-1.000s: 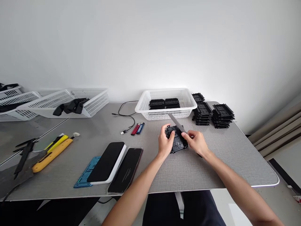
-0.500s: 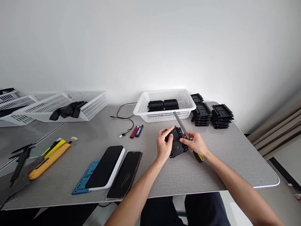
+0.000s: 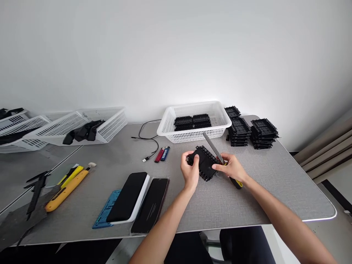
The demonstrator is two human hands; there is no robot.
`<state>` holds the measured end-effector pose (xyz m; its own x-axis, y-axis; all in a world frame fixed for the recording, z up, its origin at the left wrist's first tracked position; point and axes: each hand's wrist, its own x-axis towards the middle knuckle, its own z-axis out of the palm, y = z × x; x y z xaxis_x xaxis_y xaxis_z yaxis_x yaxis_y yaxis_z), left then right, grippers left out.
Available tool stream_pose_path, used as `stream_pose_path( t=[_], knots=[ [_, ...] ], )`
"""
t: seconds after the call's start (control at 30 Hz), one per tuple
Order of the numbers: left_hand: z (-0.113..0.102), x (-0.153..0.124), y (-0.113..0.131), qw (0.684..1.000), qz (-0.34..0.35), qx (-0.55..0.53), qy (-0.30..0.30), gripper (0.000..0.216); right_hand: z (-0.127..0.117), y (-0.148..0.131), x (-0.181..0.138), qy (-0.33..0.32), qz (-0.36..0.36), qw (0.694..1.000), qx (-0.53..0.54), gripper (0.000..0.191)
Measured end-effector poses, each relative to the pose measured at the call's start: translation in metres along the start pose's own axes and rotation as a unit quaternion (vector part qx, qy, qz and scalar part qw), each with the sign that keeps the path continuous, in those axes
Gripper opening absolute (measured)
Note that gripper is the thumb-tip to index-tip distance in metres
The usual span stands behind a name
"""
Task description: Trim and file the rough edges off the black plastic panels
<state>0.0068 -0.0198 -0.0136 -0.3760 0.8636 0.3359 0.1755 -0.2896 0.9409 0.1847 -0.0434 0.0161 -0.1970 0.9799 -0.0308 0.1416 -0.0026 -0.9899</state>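
My left hand is closed round the left edge of a black plastic plate, thumb on top. The plate has toothed edges and is tilted, its smooth face up. In my right hand is a flat file with a grey metal blade and a black and yellow handle; the blade points up and away to the left. My right thumb also touches the right edge of the plate. The blade passes beside the plate's far right edge; I cannot tell whether they touch.
Beyond my hands stands a white basket with black plates in it. Stacks of similar plates are at its right. Leftward lie two lighter-sized sticks, a cable, a phone, a power bank and a yellow-orange tool.
The black plate has been turned over in my hands, from its ribbed face to its smooth face, and rotated. The file stays in my right hand. The view has shifted slightly left.
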Motion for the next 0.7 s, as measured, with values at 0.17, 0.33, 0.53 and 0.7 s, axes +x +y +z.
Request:
stream_pose_path(
  t=[0.17,0.33,0.53,0.7],
  knots=[
    [0.002,0.004,-0.013,0.996,-0.065,-0.042,0.039,0.027,-0.002,0.005,0.003,0.039,0.009,0.999,0.025,0.044],
    [0.006,0.003,-0.002,0.974,-0.156,-0.151,-0.071,0.049,-0.009,0.011,0.008,0.132,0.000,0.991,0.030,0.047],
    [0.008,0.003,0.001,0.937,-0.223,-0.183,-0.195,0.039,-0.015,0.012,0.010,0.165,-0.057,0.984,-0.038,0.041],
    [0.008,0.002,-0.007,0.950,-0.182,-0.174,-0.187,0.039,-0.013,0.013,0.009,0.183,-0.070,0.976,-0.091,0.045]
  ],
)
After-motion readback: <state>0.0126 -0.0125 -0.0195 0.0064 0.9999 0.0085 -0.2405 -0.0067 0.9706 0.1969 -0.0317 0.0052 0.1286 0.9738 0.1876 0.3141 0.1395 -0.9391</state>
